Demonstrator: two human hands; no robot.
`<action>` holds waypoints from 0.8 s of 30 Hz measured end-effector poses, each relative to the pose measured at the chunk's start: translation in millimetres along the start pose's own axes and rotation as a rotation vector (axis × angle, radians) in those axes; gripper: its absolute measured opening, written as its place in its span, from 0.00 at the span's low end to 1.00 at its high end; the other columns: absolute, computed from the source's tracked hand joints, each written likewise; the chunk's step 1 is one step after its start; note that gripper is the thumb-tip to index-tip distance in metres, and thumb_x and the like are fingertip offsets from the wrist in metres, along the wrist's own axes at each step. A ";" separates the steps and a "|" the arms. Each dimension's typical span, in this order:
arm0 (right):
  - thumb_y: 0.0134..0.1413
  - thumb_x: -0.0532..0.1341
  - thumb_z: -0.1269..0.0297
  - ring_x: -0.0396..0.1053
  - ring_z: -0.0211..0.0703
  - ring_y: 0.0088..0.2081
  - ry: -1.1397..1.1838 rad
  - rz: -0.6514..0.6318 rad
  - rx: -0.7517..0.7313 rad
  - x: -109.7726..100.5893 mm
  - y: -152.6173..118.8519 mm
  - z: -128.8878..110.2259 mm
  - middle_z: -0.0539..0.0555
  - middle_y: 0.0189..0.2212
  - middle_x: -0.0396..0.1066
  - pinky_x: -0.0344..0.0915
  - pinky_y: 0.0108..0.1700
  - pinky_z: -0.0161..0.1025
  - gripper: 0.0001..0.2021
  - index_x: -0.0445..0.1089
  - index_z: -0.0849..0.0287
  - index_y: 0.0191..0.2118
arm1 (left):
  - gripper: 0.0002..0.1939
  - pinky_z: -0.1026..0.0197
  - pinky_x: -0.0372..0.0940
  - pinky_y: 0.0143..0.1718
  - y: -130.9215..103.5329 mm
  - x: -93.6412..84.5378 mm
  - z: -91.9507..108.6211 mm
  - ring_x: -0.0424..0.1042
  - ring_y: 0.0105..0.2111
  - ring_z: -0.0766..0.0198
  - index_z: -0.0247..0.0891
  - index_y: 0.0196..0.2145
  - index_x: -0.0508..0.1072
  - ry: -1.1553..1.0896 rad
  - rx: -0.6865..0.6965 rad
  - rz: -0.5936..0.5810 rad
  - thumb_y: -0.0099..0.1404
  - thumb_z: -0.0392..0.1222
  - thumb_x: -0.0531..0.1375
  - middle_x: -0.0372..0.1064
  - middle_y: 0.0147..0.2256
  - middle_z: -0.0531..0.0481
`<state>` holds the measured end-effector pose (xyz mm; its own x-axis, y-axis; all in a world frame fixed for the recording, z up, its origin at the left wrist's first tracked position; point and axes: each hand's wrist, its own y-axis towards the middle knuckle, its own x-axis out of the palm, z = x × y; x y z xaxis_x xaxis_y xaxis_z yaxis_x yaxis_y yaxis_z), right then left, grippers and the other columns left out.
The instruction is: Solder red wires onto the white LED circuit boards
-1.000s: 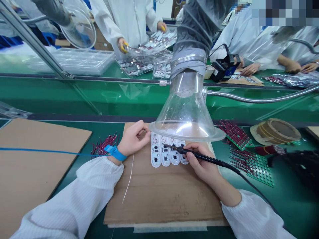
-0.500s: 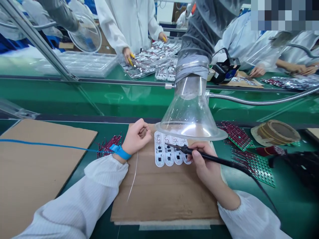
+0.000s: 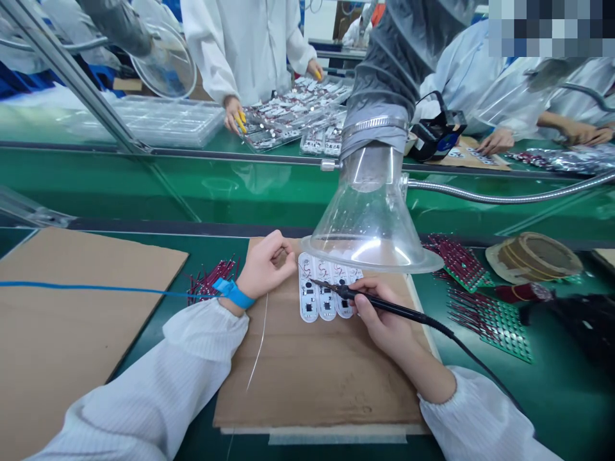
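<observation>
My right hand (image 3: 387, 330) grips a soldering iron (image 3: 348, 292), its tip pointing left over the white circuit boards (image 3: 309, 298). Several of these narrow, rounded boards lie side by side on a cardboard sheet (image 3: 312, 378), with short red wires near their upper ends. The tip is close to the leftmost board; whether it touches I cannot tell. My left hand (image 3: 268, 264) is closed in a pinch just left of the boards, holding thin solder wire (image 3: 262, 339) whose length trails down over the cardboard. A blue strap (image 3: 233, 293) circles the left wrist.
A clear fume hood (image 3: 372, 224) hangs low over the boards' far ends. Red wires (image 3: 211, 278) lie to the left. Green boards with red wires (image 3: 504, 323) and a tape roll (image 3: 532, 256) are on the right. Beyond the ledge, a co-worker handles a tray (image 3: 273, 131).
My right hand and the soldering iron have moved left, bringing the tip from the second board toward the leftmost one. The left hand has barely shifted.
</observation>
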<state>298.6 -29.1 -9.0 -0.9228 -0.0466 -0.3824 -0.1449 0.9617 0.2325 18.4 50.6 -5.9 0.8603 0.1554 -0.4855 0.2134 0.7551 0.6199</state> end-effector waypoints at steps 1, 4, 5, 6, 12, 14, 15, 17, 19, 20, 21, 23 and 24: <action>0.73 0.61 0.40 0.77 0.46 0.30 -0.010 -0.001 -0.007 -0.3 0.0 -0.4 0.53 0.34 0.79 0.74 0.32 0.42 0.19 0.76 0.51 0.46 | 0.08 0.62 0.49 0.27 0.2 -0.3 0.5 0.51 0.24 0.69 0.41 0.31 0.65 0.005 0.009 -0.011 0.65 0.30 0.59 0.49 0.26 0.60; 0.74 0.62 0.42 0.77 0.46 0.30 -0.014 -0.010 -0.010 -1.3 -0.7 -0.6 0.52 0.32 0.79 0.75 0.34 0.43 0.18 0.76 0.51 0.47 | 0.08 0.62 0.50 0.27 0.5 -1.0 1.7 0.51 0.24 0.69 0.41 0.31 0.65 0.008 0.022 -0.036 0.66 0.31 0.59 0.50 0.27 0.60; 0.74 0.62 0.42 0.77 0.46 0.30 -0.005 -0.008 -0.008 -1.5 -1.2 -0.4 0.52 0.31 0.79 0.76 0.34 0.42 0.17 0.76 0.51 0.47 | 0.09 0.63 0.50 0.27 0.5 -1.2 1.7 0.51 0.24 0.69 0.41 0.31 0.64 0.004 0.022 -0.036 0.65 0.30 0.59 0.50 0.27 0.60; 0.74 0.62 0.42 0.77 0.45 0.29 0.009 0.001 -0.005 -1.6 -1.7 -0.1 0.52 0.31 0.79 0.76 0.34 0.42 0.17 0.76 0.51 0.47 | 0.09 0.63 0.50 0.27 0.6 -1.3 1.6 0.51 0.24 0.69 0.41 0.31 0.64 0.000 0.019 -0.031 0.65 0.30 0.59 0.50 0.27 0.60; 0.73 0.62 0.41 0.77 0.45 0.29 0.060 0.060 -0.001 -0.4 -3.9 1.8 0.53 0.32 0.79 0.75 0.31 0.41 0.19 0.75 0.52 0.47 | 0.09 0.63 0.48 0.26 1.1 -1.2 0.8 0.51 0.23 0.69 0.41 0.31 0.64 -0.039 -0.030 0.034 0.64 0.30 0.58 0.51 0.27 0.60; 0.74 0.62 0.42 0.78 0.46 0.31 0.026 0.022 -0.004 0.6 -4.3 3.5 0.53 0.33 0.79 0.76 0.32 0.41 0.18 0.76 0.51 0.48 | 0.09 0.62 0.48 0.26 1.3 -0.9 1.2 0.51 0.23 0.69 0.42 0.31 0.63 -0.030 -0.019 0.033 0.63 0.30 0.58 0.50 0.27 0.60; 0.74 0.62 0.43 0.78 0.46 0.32 0.006 -0.001 -0.003 1.0 -4.6 4.7 0.53 0.33 0.79 0.76 0.33 0.42 0.17 0.76 0.51 0.49 | 0.09 0.62 0.48 0.26 1.3 -0.8 1.4 0.51 0.23 0.68 0.42 0.31 0.63 -0.020 -0.015 0.028 0.63 0.30 0.58 0.50 0.26 0.60; 0.75 0.62 0.45 0.79 0.48 0.34 -0.031 -0.041 0.004 1.5 -5.2 7.3 0.53 0.33 0.79 0.77 0.36 0.43 0.16 0.76 0.51 0.51 | 0.09 0.62 0.49 0.27 1.3 -0.9 1.6 0.51 0.24 0.68 0.42 0.30 0.62 -0.003 -0.018 0.013 0.62 0.30 0.58 0.50 0.26 0.60; 0.75 0.62 0.47 0.80 0.49 0.36 -0.059 -0.056 0.004 1.5 -5.6 9.1 0.54 0.34 0.79 0.78 0.39 0.44 0.15 0.77 0.51 0.52 | 0.09 0.62 0.49 0.27 1.2 -1.1 1.5 0.50 0.24 0.68 0.42 0.30 0.62 0.001 -0.024 0.000 0.62 0.30 0.58 0.50 0.26 0.60; 0.75 0.62 0.48 0.80 0.49 0.37 -0.074 -0.063 -0.002 1.3 -5.5 9.4 0.54 0.35 0.80 0.78 0.40 0.45 0.14 0.77 0.51 0.52 | 0.09 0.62 0.49 0.27 1.1 -1.2 1.5 0.50 0.24 0.68 0.42 0.30 0.62 0.000 -0.026 -0.004 0.63 0.30 0.58 0.50 0.26 0.60; 0.75 0.62 0.49 0.80 0.49 0.37 -0.087 -0.071 -0.012 1.0 -5.3 9.3 0.54 0.36 0.81 0.78 0.42 0.45 0.14 0.77 0.51 0.52 | 0.09 0.62 0.49 0.27 0.9 -1.3 1.4 0.50 0.24 0.68 0.42 0.30 0.62 -0.001 -0.025 -0.008 0.63 0.30 0.58 0.50 0.26 0.60; 0.75 0.63 0.50 0.80 0.49 0.38 -0.110 -0.087 -0.035 0.3 -4.3 8.2 0.55 0.39 0.81 0.78 0.44 0.46 0.13 0.77 0.51 0.52 | 0.09 0.62 0.49 0.27 0.8 -1.2 1.6 0.51 0.24 0.68 0.42 0.30 0.62 0.001 -0.013 -0.012 0.63 0.30 0.58 0.49 0.27 0.60; 0.75 0.63 0.51 0.80 0.49 0.38 -0.119 -0.093 -0.044 0.0 -3.8 7.5 0.54 0.39 0.81 0.78 0.45 0.46 0.12 0.77 0.51 0.52 | 0.09 0.62 0.49 0.27 0.7 -1.1 1.9 0.51 0.24 0.68 0.42 0.30 0.62 0.004 -0.003 -0.015 0.63 0.30 0.58 0.49 0.27 0.60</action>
<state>301.9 -30.7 -16.6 -0.8562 -0.0997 -0.5070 -0.2456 0.9418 0.2295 18.4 49.7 -3.7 0.8551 0.1463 -0.4975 0.2253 0.7593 0.6105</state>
